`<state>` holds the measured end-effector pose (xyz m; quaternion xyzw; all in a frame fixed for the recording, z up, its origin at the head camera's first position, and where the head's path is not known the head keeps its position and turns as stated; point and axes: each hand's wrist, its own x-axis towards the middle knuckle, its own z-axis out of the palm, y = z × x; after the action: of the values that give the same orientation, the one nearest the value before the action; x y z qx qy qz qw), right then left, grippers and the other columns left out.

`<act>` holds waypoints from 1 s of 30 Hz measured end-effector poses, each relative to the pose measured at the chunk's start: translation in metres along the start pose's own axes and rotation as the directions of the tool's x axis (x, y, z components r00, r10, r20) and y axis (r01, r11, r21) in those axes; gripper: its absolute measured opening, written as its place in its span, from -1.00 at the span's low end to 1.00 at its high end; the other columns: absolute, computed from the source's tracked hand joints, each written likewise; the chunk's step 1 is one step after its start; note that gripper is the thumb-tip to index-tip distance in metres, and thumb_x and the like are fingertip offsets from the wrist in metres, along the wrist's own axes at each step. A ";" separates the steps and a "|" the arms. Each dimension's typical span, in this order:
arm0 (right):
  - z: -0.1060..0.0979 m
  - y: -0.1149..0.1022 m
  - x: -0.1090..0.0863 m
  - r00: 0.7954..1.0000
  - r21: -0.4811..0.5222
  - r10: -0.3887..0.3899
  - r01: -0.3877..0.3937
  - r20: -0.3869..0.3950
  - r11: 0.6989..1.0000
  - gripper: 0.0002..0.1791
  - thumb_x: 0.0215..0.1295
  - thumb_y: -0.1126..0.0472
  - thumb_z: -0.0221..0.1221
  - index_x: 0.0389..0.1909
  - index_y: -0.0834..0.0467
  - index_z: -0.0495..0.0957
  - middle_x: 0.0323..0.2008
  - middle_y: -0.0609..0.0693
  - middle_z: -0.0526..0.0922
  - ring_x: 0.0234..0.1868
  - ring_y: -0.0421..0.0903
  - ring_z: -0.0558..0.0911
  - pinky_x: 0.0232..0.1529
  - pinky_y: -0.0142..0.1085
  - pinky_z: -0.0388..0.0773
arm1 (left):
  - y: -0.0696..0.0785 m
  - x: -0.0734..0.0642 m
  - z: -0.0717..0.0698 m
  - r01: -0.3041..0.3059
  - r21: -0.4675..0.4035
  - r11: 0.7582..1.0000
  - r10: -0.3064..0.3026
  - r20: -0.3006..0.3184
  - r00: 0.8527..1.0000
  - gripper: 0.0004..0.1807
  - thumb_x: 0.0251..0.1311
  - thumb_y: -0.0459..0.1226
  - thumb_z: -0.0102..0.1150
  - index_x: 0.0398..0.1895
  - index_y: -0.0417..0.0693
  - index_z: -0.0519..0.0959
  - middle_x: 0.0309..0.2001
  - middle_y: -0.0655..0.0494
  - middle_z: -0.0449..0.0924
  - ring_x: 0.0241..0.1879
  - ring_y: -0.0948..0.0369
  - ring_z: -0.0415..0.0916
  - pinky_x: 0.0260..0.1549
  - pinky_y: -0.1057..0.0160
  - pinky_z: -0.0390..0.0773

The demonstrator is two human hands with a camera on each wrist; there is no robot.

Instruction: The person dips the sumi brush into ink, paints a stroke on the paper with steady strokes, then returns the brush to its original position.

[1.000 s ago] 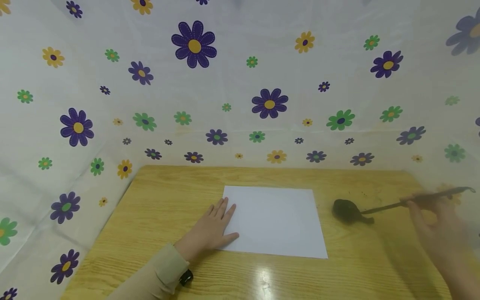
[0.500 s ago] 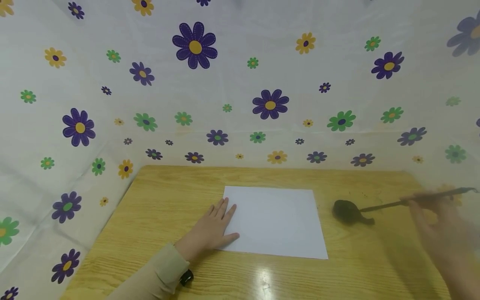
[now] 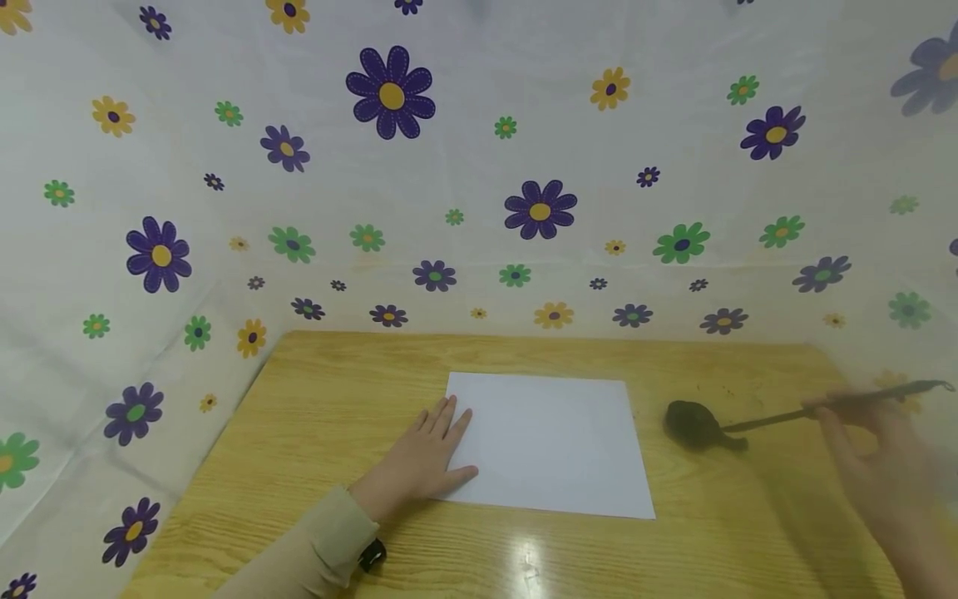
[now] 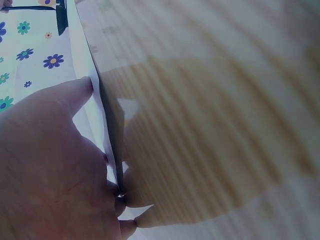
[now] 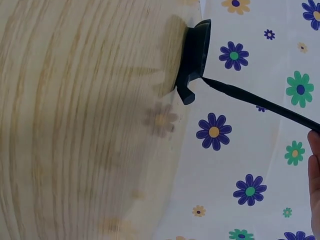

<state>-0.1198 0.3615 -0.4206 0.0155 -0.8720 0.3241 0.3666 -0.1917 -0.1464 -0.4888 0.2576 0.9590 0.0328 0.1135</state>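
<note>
A sheet of white paper (image 3: 557, 445) lies on the table in the head view. My left hand (image 3: 419, 453) rests on its left edge, fingers spread and thumb on the near part; the left wrist view shows this hand (image 4: 50, 160) along the paper's edge. Over at the right, my right hand (image 3: 879, 466) pinches a dark calligraphy brush (image 3: 774, 418) with a small loop at its tail end. The brush slants down to a small black dish (image 3: 692, 423) with a stubby handle. In the right wrist view the brush tip (image 5: 207, 80) is right at the rim of the dish (image 5: 194, 50).
The wooden table (image 3: 337, 383) is enclosed at the back and sides by white cloth (image 3: 449, 166) printed with flowers. Small dark specks (image 3: 726, 389) mark the wood behind the dish. A black band (image 3: 372, 553) shows at my left wrist.
The brush and right hand have dipped very slightly, the brush tip staying near the dish. My left hand and the paper have kept their places.
</note>
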 end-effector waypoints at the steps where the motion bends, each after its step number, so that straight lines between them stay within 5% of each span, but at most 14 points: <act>1: -0.001 0.000 0.000 1.000 0.002 -0.003 0.003 -0.004 1.000 -0.91 0.36 0.49 0.25 -0.27 0.32 0.72 -0.09 -0.93 0.40 -0.04 -0.87 0.34 0.12 -0.83 0.13 | 0.000 0.000 0.000 0.001 0.001 1.000 -0.001 0.001 1.000 -0.04 0.52 0.26 -0.01 0.73 -0.10 0.03 0.74 -0.24 -0.16 0.74 -0.14 -0.17 0.67 -0.19 0.07; 5: -0.005 -0.001 0.001 1.000 -0.010 -0.011 0.011 -0.017 1.000 -0.87 0.35 0.47 0.26 -0.32 0.22 0.73 -0.10 -0.97 0.40 0.00 -0.87 0.33 0.09 -0.80 0.13 | 0.001 -0.001 -0.001 0.005 -0.001 1.000 -0.005 0.005 1.000 -0.04 0.52 0.26 -0.01 0.73 -0.10 0.03 0.74 -0.24 -0.16 0.74 -0.13 -0.17 0.67 -0.18 0.06; 11: -0.012 -0.003 0.004 0.999 0.027 0.003 -0.002 -0.039 1.000 -0.56 0.37 0.47 0.24 -0.29 -0.24 0.70 -0.11 -0.90 0.43 0.04 -0.83 0.35 0.21 -0.82 0.15 | 0.002 -0.002 -0.003 0.004 -0.010 1.000 -0.004 0.006 1.000 -0.05 0.52 0.26 -0.01 0.73 -0.10 0.03 0.74 -0.24 -0.16 0.74 -0.14 -0.17 0.67 -0.18 0.05; 17: -0.013 -0.005 0.010 0.992 0.121 -0.099 0.108 -0.078 0.987 -0.31 0.31 0.58 0.21 -0.19 -0.45 0.57 -0.17 -0.85 0.53 0.06 -0.75 0.45 0.30 -0.75 0.22 | 0.001 -0.002 -0.003 -0.001 -0.016 1.000 0.001 -0.001 1.000 -0.05 0.52 0.24 0.01 0.72 -0.12 0.05 0.73 -0.26 -0.14 0.74 -0.15 -0.15 0.67 -0.19 0.07; 24: -0.013 -0.014 0.012 0.994 0.129 -0.072 0.083 -0.085 0.988 -0.30 0.32 0.59 0.21 -0.18 -0.45 0.57 -0.17 -0.81 0.55 0.07 -0.71 0.45 0.41 -0.69 0.19 | 0.001 -0.003 -0.003 -0.014 -0.017 1.000 0.014 -0.012 1.000 -0.05 0.51 0.22 0.04 0.71 -0.16 0.07 0.72 -0.30 -0.13 0.73 -0.18 -0.14 0.66 -0.21 0.08; 30: -0.006 -0.029 0.013 0.998 0.047 0.002 0.001 -0.055 0.999 -0.79 0.39 0.47 0.23 -0.24 0.12 0.75 -0.13 -0.88 0.46 0.02 -0.82 0.39 0.38 -0.71 0.15 | 0.002 -0.004 -0.004 -0.009 -0.024 1.000 0.009 -0.006 1.000 -0.05 0.51 0.22 0.04 0.72 -0.14 0.07 0.73 -0.28 -0.13 0.73 -0.16 -0.14 0.66 -0.20 0.07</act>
<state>-0.1179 0.3453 -0.3926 0.0149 -0.8536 0.3450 0.3900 -0.1886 -0.1462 -0.4834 0.2603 0.9577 0.0458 0.1136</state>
